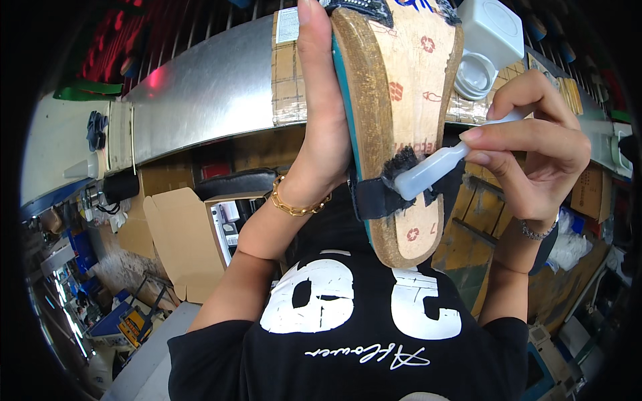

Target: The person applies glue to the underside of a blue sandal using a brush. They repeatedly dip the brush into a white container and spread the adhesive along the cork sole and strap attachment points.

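My left hand (324, 113) grips a sandal from its left side, thumb up along the edge. The sandal sole (408, 87) faces me, with a brown cork rim, a pale printed middle and a teal layer at the left. Black straps fold over its underside; the nearer strap (372, 198) has a frayed end. My right hand (542, 137) pinches the thin handle of a white plastic brush (431, 172) between thumb and fingers. The brush's broad end lies over that strap. Dark fuzz sits beside it; I cannot tell whether it is bristle or strap.
A white plastic bottle (495, 30) with a round mouth is beyond my right hand. A metal bench edge (200, 87) runs across, with a taped cardboard box (287, 87) on it. An open cardboard box (184, 240) stands lower left. Dark scissors-like handles (96, 130) lie far left.
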Demonstrator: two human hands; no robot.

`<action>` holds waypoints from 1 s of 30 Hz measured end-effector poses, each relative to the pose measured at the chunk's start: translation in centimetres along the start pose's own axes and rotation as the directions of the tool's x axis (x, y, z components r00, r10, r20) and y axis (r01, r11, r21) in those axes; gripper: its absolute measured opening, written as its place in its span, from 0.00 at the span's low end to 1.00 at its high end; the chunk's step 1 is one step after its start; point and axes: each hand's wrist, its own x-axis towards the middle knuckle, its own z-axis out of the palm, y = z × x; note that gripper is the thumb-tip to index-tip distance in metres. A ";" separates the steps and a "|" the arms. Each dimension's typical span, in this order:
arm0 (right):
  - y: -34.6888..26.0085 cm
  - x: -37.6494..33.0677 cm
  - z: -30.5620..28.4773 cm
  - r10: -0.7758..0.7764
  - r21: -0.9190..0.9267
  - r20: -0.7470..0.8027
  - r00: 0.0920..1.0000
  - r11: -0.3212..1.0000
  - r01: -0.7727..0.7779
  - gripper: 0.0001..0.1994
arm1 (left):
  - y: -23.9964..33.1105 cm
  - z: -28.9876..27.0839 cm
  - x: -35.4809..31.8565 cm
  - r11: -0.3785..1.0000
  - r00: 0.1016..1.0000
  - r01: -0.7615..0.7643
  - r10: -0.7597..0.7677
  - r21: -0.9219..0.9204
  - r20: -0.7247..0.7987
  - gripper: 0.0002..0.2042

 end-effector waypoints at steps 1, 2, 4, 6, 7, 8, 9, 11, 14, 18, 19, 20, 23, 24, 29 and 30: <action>0.0 0.0 0.0 -0.001 -0.004 0.002 1.000 1.000 0.001 0.13 | 0.0 0.1 0.0 1.000 1.000 0.007 -0.007 -0.010 0.002 0.46; 0.0 -0.1 0.0 -0.007 -0.014 -0.004 1.000 1.000 0.007 0.13 | 0.1 0.1 -0.1 1.000 1.000 0.012 -0.012 -0.024 0.003 0.46; -0.1 -0.2 0.1 0.001 -0.018 -0.003 1.000 1.000 -0.001 0.13 | 0.2 0.2 -0.1 0.999 1.000 0.024 -0.024 -0.048 0.003 0.46; 0.0 -0.2 0.1 0.026 -0.009 0.007 1.000 1.000 -0.026 0.12 | 0.4 0.3 -0.3 0.997 0.999 0.034 -0.033 -0.068 0.006 0.47; 0.0 -0.3 0.1 0.037 -0.005 0.011 0.999 0.999 -0.037 0.12 | 0.4 0.4 -0.3 0.996 0.999 0.038 -0.037 -0.080 0.007 0.47; 0.0 -0.5 0.1 0.044 -0.003 0.012 0.999 0.999 -0.044 0.12 | 0.5 0.5 -0.4 0.995 0.999 0.042 -0.041 -0.093 0.009 0.47; -0.1 -0.6 0.2 0.049 0.001 0.010 0.999 0.999 -0.049 0.12 | 0.6 0.5 -0.5 0.993 0.999 0.048 -0.047 -0.109 0.012 0.47; -0.3 -0.8 0.4 0.061 0.004 0.001 0.998 0.998 -0.061 0.12 | 0.8 0.7 -0.6 0.988 0.998 0.065 -0.061 -0.141 0.029 0.48; -0.7 -1.0 0.5 0.053 0.034 0.010 0.999 0.998 -0.053 0.12 | 0.7 0.6 -0.7 0.975 0.995 0.076 -0.062 -0.207 0.075 0.48; -0.6 -1.0 0.2 0.033 0.175 0.075 0.997 0.983 -0.046 0.12 | -0.4 -2.4 0.3 0.986 0.992 -0.073 0.088 -0.152 0.094 0.47; -0.6 -1.1 0.1 0.059 0.184 0.051 0.997 0.981 -0.067 0.12 | -0.6 -2.8 0.6 0.985 0.987 -0.153 0.156 -0.080 0.038 0.46; -0.9 -1.5 0.3 0.124 0.154 -0.035 0.992 0.981 -0.118 0.11 | -0.7 -2.9 0.5 0.962 0.958 -0.270 0.273 0.041 -0.089 0.43; -2.0 -2.2 1.1 0.147 -0.092 -0.222 0.964 0.981 -0.171 0.11 | 0.3 -4.7 0.7 0.908 0.908 -0.418 0.418 0.002 -0.032 0.37; -2.6 -2.5 1.4 0.127 -0.148 -0.231 0.965 0.975 -0.164 0.11 | 0.9 -5.2 0.6 0.889 0.888 -0.449 0.456 -0.093 0.068 0.38; -3.5 -2.6 2.7 0.073 -0.182 -0.129 0.989 0.979 -0.096 0.13 | 0.5 -0.5 0.2 0.808 0.806 -0.528 0.573 0.261 -0.148 0.39; -3.3 -2.6 2.6 0.056 -0.141 -0.087 0.995 0.988 -0.068 0.13 | 0.3 -0.1 0.2 0.804 0.795 -0.507 0.576 0.313 -0.192 0.39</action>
